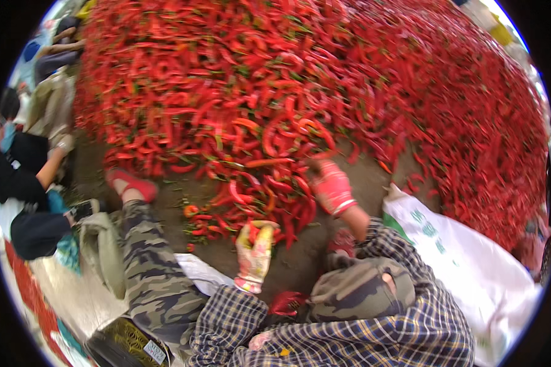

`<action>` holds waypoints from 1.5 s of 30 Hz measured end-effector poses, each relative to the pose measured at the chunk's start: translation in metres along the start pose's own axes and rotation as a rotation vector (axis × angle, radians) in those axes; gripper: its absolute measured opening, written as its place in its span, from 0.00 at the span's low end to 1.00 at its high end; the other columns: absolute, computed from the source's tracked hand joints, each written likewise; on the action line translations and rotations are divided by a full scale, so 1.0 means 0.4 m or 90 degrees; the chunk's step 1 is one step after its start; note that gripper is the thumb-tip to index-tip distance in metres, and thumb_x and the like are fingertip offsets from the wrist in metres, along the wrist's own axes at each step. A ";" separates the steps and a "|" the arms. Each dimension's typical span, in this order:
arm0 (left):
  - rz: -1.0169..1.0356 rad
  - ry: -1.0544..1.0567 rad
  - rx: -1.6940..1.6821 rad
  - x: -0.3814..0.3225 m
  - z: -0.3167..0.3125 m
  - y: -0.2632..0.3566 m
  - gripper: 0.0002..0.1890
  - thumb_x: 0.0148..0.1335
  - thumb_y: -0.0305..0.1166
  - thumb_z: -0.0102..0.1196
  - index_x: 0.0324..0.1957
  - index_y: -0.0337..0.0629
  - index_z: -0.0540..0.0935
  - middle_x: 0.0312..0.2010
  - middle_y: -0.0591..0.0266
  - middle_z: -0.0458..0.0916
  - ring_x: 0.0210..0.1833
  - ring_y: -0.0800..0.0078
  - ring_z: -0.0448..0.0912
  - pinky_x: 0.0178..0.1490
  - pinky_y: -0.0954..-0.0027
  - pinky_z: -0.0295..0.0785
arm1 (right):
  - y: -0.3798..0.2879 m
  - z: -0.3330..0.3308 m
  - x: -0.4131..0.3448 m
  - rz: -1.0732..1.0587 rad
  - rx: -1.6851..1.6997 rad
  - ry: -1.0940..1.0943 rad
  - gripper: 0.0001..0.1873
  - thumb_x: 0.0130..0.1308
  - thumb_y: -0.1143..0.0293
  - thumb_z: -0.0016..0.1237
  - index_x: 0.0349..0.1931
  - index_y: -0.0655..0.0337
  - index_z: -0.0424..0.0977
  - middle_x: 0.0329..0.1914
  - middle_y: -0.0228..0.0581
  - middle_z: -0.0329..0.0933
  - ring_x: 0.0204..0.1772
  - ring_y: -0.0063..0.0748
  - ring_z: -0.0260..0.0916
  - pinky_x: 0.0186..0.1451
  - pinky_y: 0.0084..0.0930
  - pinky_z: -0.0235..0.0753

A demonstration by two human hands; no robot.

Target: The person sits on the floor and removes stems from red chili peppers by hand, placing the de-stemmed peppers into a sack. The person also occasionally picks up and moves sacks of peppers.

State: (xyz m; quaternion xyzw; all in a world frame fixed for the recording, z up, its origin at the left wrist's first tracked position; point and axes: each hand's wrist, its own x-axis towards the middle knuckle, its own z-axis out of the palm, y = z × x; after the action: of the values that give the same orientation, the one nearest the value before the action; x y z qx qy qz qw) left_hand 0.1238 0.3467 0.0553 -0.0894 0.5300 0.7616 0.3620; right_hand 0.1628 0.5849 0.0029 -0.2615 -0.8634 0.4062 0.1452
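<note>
My left hand (253,259), in a pale glove stained yellow and pink, is curled with red between thumb and fingers, apparently a red chili pepper (255,229). It sits at the near edge of a small spread of red chili peppers (275,192) on the dark ground. To the right of that spread is my right hand (333,186) in a red and white glove, reaching toward the big heap of red chili peppers (238,78). Its fingers are blurred, so whether they grip anything is unclear. Green stems show among the peppers.
A white woven sack (459,247) with green print lies at my right. My camouflage-trousered leg (151,257) stretches out left, ending in a red shoe (131,184). Other people sit along the left side; one wears a black sleeve (18,176). A dark patterned bag (126,341) stands bottom left.
</note>
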 end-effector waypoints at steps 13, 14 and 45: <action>-0.132 0.064 -0.209 -0.030 -0.119 0.001 0.13 0.69 0.35 0.51 0.51 0.41 0.78 0.32 0.68 0.77 0.36 0.72 0.80 0.43 0.68 0.79 | 0.370 -0.017 0.164 0.170 0.110 0.311 0.24 0.71 0.71 0.43 0.66 0.63 0.62 0.67 0.48 0.66 0.65 0.43 0.66 0.68 0.33 0.63; -0.144 0.077 -0.210 -0.028 -0.122 0.002 0.13 0.69 0.35 0.52 0.51 0.41 0.78 0.33 0.68 0.77 0.35 0.73 0.79 0.42 0.68 0.79 | 0.359 -0.007 0.143 0.143 0.143 0.290 0.24 0.71 0.72 0.41 0.67 0.64 0.61 0.67 0.47 0.66 0.66 0.42 0.66 0.69 0.33 0.62; 0.146 0.252 0.099 -0.003 0.057 0.016 0.08 0.59 0.31 0.64 0.39 0.43 0.81 0.22 0.73 0.77 0.17 0.85 0.68 0.18 0.79 0.62 | -0.210 0.053 -0.135 0.080 0.150 -0.482 0.17 0.70 0.56 0.44 0.47 0.59 0.76 0.37 0.52 0.80 0.43 0.54 0.78 0.45 0.43 0.76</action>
State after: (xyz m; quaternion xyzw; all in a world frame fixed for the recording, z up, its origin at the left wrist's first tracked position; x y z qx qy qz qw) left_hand 0.1261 0.3648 0.0705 -0.1483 0.6545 0.7221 0.1681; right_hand 0.1691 0.4962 0.0528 -0.1268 -0.7860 0.5779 -0.1796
